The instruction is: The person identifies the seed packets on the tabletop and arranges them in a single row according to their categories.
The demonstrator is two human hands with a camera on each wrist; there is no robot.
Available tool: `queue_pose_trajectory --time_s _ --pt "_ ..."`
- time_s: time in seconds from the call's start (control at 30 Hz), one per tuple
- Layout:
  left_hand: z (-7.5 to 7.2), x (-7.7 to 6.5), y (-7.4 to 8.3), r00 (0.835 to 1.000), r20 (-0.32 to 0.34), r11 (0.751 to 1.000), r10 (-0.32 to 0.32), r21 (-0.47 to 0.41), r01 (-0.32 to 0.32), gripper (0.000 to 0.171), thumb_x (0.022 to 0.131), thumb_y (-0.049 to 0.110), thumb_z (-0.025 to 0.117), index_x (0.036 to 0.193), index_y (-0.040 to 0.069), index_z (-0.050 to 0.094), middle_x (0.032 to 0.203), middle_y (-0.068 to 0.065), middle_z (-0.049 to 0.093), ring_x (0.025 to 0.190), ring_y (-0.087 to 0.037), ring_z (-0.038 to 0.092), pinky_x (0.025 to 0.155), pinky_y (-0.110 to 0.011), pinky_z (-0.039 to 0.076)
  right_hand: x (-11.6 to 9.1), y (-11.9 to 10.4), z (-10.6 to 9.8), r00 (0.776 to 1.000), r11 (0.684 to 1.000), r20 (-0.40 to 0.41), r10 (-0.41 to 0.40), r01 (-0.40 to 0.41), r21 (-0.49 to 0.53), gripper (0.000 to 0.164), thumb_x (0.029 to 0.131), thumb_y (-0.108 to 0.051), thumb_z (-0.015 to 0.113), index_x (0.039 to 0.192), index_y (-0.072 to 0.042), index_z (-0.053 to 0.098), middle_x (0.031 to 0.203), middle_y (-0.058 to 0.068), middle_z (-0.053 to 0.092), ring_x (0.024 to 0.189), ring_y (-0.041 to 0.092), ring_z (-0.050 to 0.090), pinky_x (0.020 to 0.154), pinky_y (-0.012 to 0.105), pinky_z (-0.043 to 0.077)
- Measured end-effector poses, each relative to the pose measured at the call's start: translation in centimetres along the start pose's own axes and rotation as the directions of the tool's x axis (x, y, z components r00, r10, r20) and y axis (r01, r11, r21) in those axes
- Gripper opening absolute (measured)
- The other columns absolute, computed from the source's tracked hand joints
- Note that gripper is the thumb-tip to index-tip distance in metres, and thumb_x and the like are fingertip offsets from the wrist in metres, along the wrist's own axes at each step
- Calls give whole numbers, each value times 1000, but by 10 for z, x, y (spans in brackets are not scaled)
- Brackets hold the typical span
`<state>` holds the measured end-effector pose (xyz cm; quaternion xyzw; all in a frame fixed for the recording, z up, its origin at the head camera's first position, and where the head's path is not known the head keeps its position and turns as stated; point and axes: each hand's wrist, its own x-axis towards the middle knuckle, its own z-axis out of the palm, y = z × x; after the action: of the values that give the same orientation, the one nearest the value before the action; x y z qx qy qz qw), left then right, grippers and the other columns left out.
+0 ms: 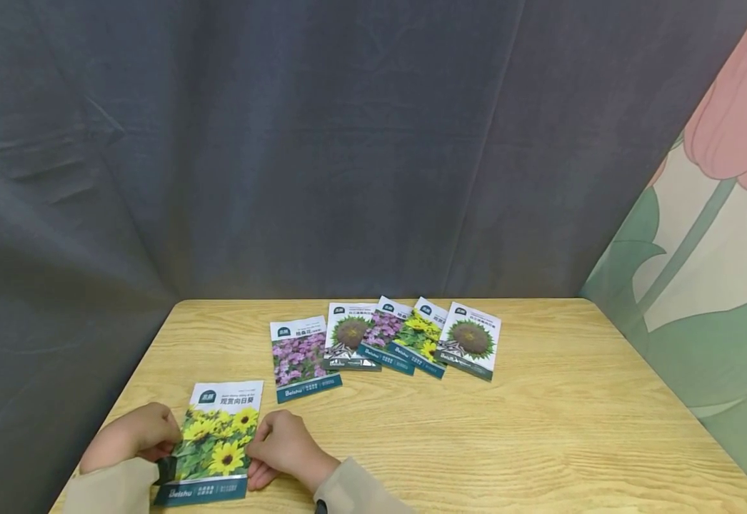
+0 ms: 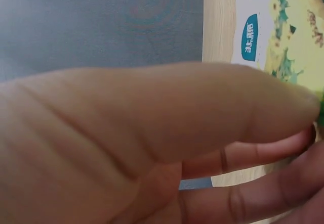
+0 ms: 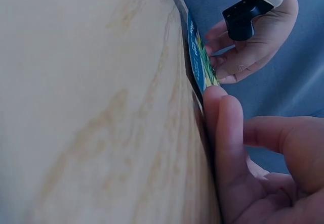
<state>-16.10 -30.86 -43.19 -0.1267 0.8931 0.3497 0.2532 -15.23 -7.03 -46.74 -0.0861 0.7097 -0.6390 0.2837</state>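
Note:
A seed packet with yellow flowers lies face up near the table's front left, its teal band toward the person. At its left edge, my left hand pinches it; in the left wrist view the thumb lies over the printed face while the other fingers curl below. My right hand grips the opposite edge, with its thumb near the front and the lower fingers beside the table. In the right wrist view the packet shows almost edge-on, slightly raised off the wood between both hands.
Several more seed packets lie in a row behind: a purple-flower one at the left, then overlapping ones, ending with a sunflower-head packet. The wooden table meets a dark grey curtain at the back and a painted wall on the right.

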Motion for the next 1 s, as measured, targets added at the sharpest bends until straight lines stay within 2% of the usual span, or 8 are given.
queue_pose_trajectory --time_s 0.2,0.3,0.43,0.57,0.7,0.8,0.87,1.0 --pt "-1 0 3 999 -25 1000 -21 -8 20 12 86 4 56 78 -2 51 71 -9 52 61 -16 52 55 -26 50 1 1 -4 999 1000 32 0 0 15 8 85 -2 62 79 -3 58 58 16 63 43 18 61 43 33 54" --pt "-1 -2 5 1000 -23 998 -16 -62 14 20 90 5 55 74 0 45 63 -5 48 50 -13 44 47 -22 42 0 2 -6 998 999 59 -5 3 32 5 86 -2 61 82 -3 58 60 16 63 46 21 62 44 33 54" --pt "-1 -6 10 999 -54 996 0 -87 -4 17 93 8 52 81 -1 43 57 -2 41 46 -9 34 44 -21 33 -1 2 -8 994 999 104 -20 14 50 3 87 -3 61 88 -2 58 62 15 63 50 24 64 46 33 55" --pt "-2 -6 17 988 -151 998 40 50 -33 24 94 17 53 99 -5 45 65 -7 47 53 -15 41 50 -29 38 -5 0 -15 989 998 145 -25 16 62 6 88 -4 59 93 -2 58 66 14 64 50 19 61 48 33 55" --pt "0 -6 28 970 -231 983 78 180 -37 37 95 27 51 113 -6 47 80 -17 57 66 -24 50 57 -37 42 -8 -3 -26 989 999 144 -39 34 39 8 89 -6 59 97 -4 60 70 13 65 52 15 59 50 34 55" --pt "8 -8 40 947 -301 977 108 209 -44 38 96 26 49 117 -5 47 82 -15 59 62 -23 50 52 -36 39 -10 -7 -37 993 997 97 -74 74 1 9 88 -7 60 97 -4 61 71 13 65 54 16 59 51 34 55" --pt "15 -11 50 922 -356 974 151 216 -76 34 97 22 48 117 -5 48 79 -12 58 56 -21 47 47 -33 37 -11 -11 -46 993 993 55 -109 111 -28 11 88 -7 60 98 -2 61 73 12 64 54 17 58 50 34 54" --pt "32 -14 72 830 -482 949 282 269 -166 26 95 15 51 112 -5 53 92 -17 60 59 -19 52 46 -31 41 -15 -20 -67 974 967 -33 -226 220 -132 14 89 -6 58 101 0 60 79 7 59 55 21 57 48 32 51"
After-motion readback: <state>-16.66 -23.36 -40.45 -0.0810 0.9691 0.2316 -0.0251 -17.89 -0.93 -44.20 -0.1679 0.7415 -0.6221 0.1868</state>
